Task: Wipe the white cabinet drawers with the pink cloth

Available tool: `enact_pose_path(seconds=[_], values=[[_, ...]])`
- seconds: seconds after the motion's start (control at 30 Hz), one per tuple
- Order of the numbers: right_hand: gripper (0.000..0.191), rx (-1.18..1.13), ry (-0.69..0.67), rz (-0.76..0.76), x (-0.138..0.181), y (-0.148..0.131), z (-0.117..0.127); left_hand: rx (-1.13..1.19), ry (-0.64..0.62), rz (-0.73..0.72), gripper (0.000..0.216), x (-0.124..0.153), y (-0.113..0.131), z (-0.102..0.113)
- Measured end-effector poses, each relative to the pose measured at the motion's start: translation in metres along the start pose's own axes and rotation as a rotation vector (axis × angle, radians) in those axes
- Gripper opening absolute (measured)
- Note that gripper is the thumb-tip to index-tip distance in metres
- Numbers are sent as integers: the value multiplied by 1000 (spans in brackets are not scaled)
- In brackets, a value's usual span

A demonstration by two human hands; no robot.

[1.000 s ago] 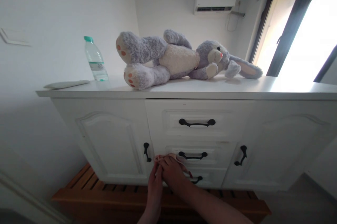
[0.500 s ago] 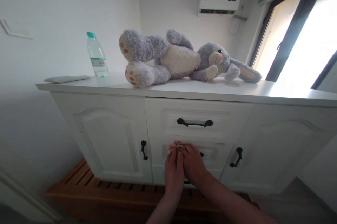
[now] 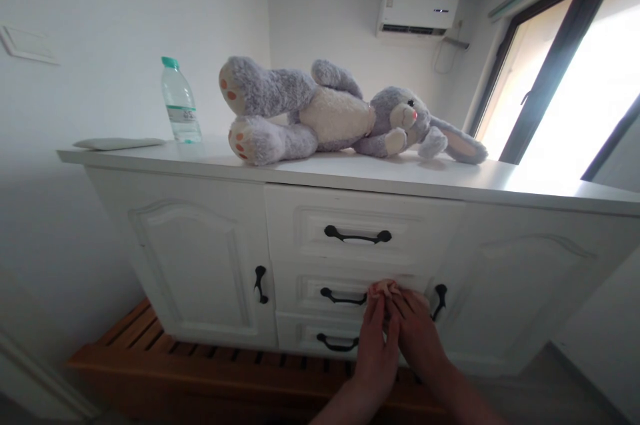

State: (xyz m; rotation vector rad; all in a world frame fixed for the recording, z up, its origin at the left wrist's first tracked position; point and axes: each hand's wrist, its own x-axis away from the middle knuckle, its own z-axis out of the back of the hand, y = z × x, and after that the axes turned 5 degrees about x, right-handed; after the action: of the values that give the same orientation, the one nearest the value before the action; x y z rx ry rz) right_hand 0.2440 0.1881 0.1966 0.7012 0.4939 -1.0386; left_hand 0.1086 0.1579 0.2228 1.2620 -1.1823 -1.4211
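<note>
1. Left hand [image 3: 376, 344] and right hand [image 3: 416, 337], fingers flat together, press a pink cloth [image 3: 384, 289] against the middle drawer [image 3: 310, 290].
2. Black handle [image 3: 343, 297] lies at nine o'clock of the cloth.
3. Plush rabbit [image 3: 330, 113] lies atop the cabinet [image 3: 200, 252], at twelve o'clock.

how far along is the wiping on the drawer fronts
Nothing shows plainly as done; the fronts give no sign of it. In hand: the left hand and right hand press a pink cloth on the middle drawer, right end. The top drawer and bottom drawer are untouched now.
</note>
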Motion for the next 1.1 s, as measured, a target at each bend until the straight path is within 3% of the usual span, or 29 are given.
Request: enact_pose_path(seconds=[0.2,0.4,0.6,0.73,0.9,0.97,1.1], values=[[30,-35,83,-37,25,-30,-39,-44,-20,56,63,5,-39,17],[34,-55,102,19,5,-91,-54,-135,121,113,62,13,-62,69],[36,-178,60,5,-40,-158,-65,-202,294,124,58,13,-58,129],[41,-173,88,11,-70,-182,-48,-296,360,92,60,9,-40,151],[55,-131,-2,-13,-83,-172,-18,-332,380,17,60,6,-17,143],[56,-129,-27,-18,-75,-158,-11,-332,344,1,59,8,-11,130],[46,-161,57,-1,-49,-122,-4,-339,249,-51,53,15,-6,96]])
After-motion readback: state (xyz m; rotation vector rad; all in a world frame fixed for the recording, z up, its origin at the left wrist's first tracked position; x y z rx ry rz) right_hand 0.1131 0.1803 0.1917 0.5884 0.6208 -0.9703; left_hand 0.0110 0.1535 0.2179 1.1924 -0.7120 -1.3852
